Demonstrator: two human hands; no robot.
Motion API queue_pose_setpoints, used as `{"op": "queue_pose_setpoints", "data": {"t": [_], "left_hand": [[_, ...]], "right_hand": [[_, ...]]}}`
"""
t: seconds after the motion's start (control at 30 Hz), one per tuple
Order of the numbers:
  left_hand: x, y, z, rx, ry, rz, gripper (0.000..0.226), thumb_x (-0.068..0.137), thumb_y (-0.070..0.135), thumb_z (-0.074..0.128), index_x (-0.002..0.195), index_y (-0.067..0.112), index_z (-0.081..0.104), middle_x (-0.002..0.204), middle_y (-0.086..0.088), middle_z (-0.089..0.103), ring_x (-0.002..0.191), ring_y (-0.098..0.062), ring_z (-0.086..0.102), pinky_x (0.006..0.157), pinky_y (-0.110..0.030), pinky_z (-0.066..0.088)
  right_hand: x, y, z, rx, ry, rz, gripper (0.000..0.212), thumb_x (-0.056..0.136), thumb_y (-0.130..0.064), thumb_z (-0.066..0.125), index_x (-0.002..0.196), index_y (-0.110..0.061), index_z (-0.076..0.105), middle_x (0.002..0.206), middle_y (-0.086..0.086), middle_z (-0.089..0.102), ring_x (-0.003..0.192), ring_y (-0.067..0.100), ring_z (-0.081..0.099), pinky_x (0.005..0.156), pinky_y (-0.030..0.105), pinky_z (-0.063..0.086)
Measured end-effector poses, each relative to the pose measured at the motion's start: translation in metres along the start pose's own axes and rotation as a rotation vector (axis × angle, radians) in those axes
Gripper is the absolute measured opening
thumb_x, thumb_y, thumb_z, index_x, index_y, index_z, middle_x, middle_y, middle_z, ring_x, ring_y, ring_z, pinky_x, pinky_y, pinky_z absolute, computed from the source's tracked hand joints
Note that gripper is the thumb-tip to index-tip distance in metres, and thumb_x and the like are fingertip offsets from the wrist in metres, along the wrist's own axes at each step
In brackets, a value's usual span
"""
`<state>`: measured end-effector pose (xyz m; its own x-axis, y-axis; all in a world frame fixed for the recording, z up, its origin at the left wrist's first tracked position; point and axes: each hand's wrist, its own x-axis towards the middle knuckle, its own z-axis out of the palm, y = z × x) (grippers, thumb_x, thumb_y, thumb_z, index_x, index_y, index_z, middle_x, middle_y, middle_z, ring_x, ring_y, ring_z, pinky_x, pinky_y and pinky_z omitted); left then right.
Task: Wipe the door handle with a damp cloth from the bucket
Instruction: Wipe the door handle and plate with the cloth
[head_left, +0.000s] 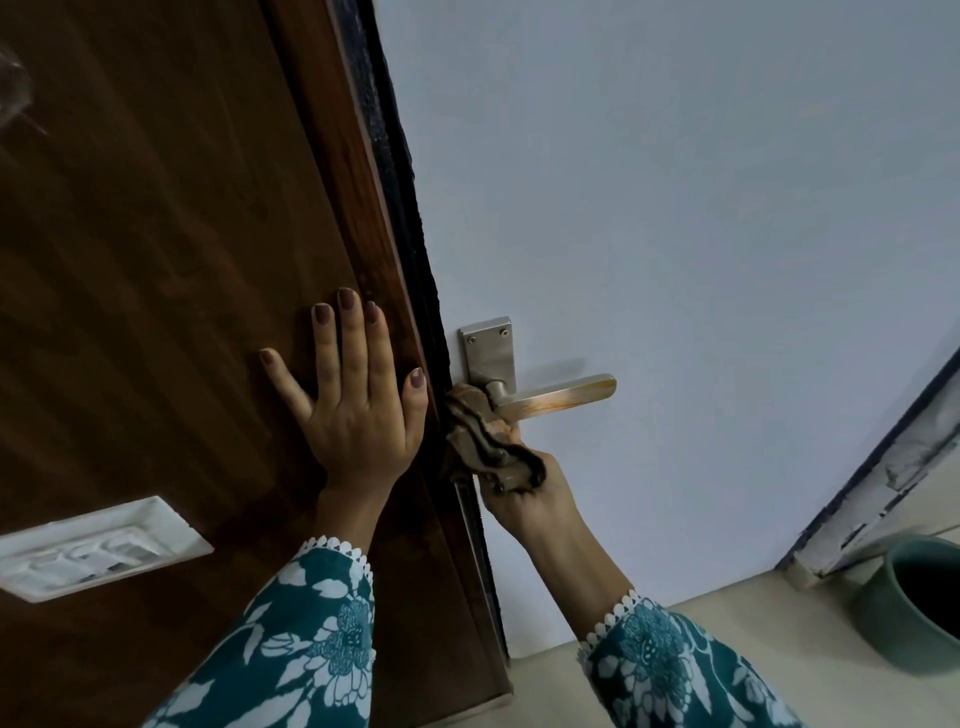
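Door handle (550, 397), a brushed-metal lever on the white door, has orange smears; wiping looks underway. Right hand (530, 493) clenches the crumpled brown cloth (488, 441) at its base; left hand (358, 395) spreads flat on the dark wooden panel (156, 260).

handle (556, 397): silver lever, level | cloth (483, 441): brown, bunched at base, seemingly touching

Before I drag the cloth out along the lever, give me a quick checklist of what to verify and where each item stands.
1. Cloth gripped in right hand: ok.
2. Cloth touching the door handle at its inner end: ok.
3. Left hand flat on the brown panel, bracing: ok.
4. Lever's outer end clean: not ok, orange streaks show.
5. Cloth damp: cannot tell.
6. Bucket nearby on the floor: ok.
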<state>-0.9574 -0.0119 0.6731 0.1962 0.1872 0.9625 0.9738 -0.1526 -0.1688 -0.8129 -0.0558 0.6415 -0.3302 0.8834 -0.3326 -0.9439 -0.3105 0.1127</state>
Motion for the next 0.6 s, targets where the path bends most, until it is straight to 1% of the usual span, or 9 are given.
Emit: {"op": "queue_pose_setpoints", "data": {"t": [0.07, 0.2, 0.27, 0.33, 0.37, 0.43, 0.47, 0.53, 0.6], "left_hand": [[-0.001, 0.000, 0.000, -0.010, 0.001, -0.001, 0.060, 0.100, 0.035, 0.027, 0.152, 0.010, 0.011, 0.152, -0.012, 0.026, 0.148, -0.019, 0.003, 0.114, -0.056, -0.003], [-0.003, -0.002, 0.001, -0.001, -0.006, 0.030, 0.060, 0.100, 0.036, 0.026, 0.152, 0.010, 0.011, 0.152, -0.012, 0.026, 0.149, -0.019, 0.003, 0.114, -0.056, -0.003], [-0.004, -0.003, 0.002, 0.005, -0.003, 0.031, 0.060, 0.100, 0.035, 0.027, 0.152, 0.010, 0.012, 0.152, -0.011, 0.026, 0.149, -0.020, 0.004, 0.114, -0.056, -0.003], [-0.005, -0.003, 0.002, 0.007, -0.001, 0.026, 0.060, 0.100, 0.035, 0.028, 0.152, 0.010, 0.013, 0.153, -0.010, 0.026, 0.149, -0.020, 0.005, 0.114, -0.056, -0.003], [-0.004, -0.003, 0.002, 0.010, -0.001, 0.028, 0.060, 0.100, 0.035, 0.028, 0.152, 0.010, 0.013, 0.153, -0.010, 0.025, 0.149, -0.020, 0.005, 0.114, -0.056, -0.004], [-0.004, -0.002, 0.001, 0.010, -0.005, 0.030, 0.060, 0.100, 0.035, 0.029, 0.152, 0.009, 0.013, 0.153, -0.011, 0.026, 0.148, -0.021, 0.005, 0.114, -0.056, -0.004], [-0.003, -0.002, 0.001, 0.009, -0.004, 0.030, 0.060, 0.100, 0.035, 0.030, 0.152, 0.009, 0.014, 0.153, -0.011, 0.026, 0.148, -0.021, 0.005, 0.114, -0.057, -0.004], [-0.003, -0.002, 0.001, 0.008, 0.001, 0.028, 0.060, 0.100, 0.035, 0.030, 0.152, 0.009, 0.014, 0.155, -0.008, 0.022, 0.148, -0.021, 0.005, 0.114, -0.057, -0.004], [-0.002, -0.001, 0.001, 0.002, 0.007, 0.023, 0.060, 0.100, 0.035, 0.030, 0.152, 0.009, 0.013, 0.156, -0.005, 0.017, 0.148, -0.021, 0.005, 0.114, -0.057, -0.004]], "right_hand": [[0.003, 0.005, -0.002, -0.012, -0.045, -0.026, 0.037, 0.103, -0.014, 0.025, 0.106, 0.007, 0.056, 0.082, 0.031, 0.070, 0.065, 0.042, 0.071, 0.044, 0.050, 0.055], [0.004, -0.005, -0.009, -0.134, 0.003, -0.091, 0.037, 0.102, -0.019, 0.031, 0.100, 0.003, 0.060, 0.082, 0.028, 0.070, 0.073, 0.042, 0.068, 0.046, 0.050, 0.057], [0.001, -0.024, -0.016, -0.206, 0.048, -0.171, 0.038, 0.103, -0.019, 0.029, 0.098, 0.003, 0.060, 0.084, 0.027, 0.064, 0.073, 0.040, 0.065, 0.043, 0.042, 0.057], [-0.010, -0.055, -0.019, -0.281, 0.110, -0.312, 0.038, 0.104, -0.017, 0.027, 0.092, 0.005, 0.055, 0.076, 0.024, 0.064, 0.065, 0.035, 0.066, 0.038, 0.034, 0.055], [-0.020, -0.072, -0.019, -0.316, 0.143, -0.363, 0.035, 0.103, -0.019, 0.028, 0.092, 0.004, 0.053, 0.070, 0.022, 0.065, 0.062, 0.034, 0.067, 0.039, 0.035, 0.055], [-0.044, -0.097, -0.019, -0.443, 0.196, -0.466, 0.034, 0.101, -0.021, 0.034, 0.091, 0.004, 0.055, 0.068, 0.018, 0.071, 0.063, 0.030, 0.071, 0.051, 0.039, 0.058], [-0.053, -0.104, -0.019, -0.569, 0.262, -0.556, 0.032, 0.100, -0.020, 0.039, 0.094, 0.004, 0.059, 0.077, 0.018, 0.073, 0.073, 0.032, 0.072, 0.061, 0.042, 0.058], [-0.069, -0.106, -0.019, -0.859, 0.383, -0.814, 0.024, 0.095, -0.017, 0.051, 0.105, -0.001, 0.066, 0.096, 0.016, 0.072, 0.095, 0.034, 0.069, 0.080, 0.045, 0.055], [-0.081, -0.089, -0.011, -1.153, 0.433, -1.073, 0.025, 0.090, -0.016, 0.061, 0.113, -0.013, 0.068, 0.103, 0.005, 0.072, 0.098, 0.022, 0.067, 0.089, 0.041, 0.054]]}}
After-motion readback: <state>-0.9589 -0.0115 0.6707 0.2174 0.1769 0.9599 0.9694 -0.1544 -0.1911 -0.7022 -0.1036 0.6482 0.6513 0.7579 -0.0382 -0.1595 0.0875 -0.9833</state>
